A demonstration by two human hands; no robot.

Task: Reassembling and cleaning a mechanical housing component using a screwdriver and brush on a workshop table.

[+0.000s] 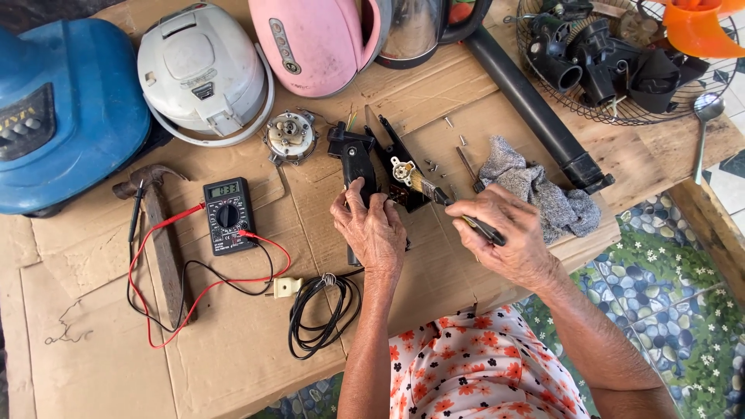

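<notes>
Right hand (pixel 504 237) aims brush (pixel 434 192) up-left, apparently at black part (pixel 365 174).

Bright, even daylight; soft shadows, sharp focus, slight edge distortion.

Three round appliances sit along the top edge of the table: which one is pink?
The pink kettle, rightmost of the three. The white rice cooker sits to its left, and the blue appliance lies at the far left edge.

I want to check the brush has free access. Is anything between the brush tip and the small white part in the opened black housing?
Nothing visible does. The right hand holds the brush with its bristles at the white part; the left hand steadies the black housing from the other side.
</notes>
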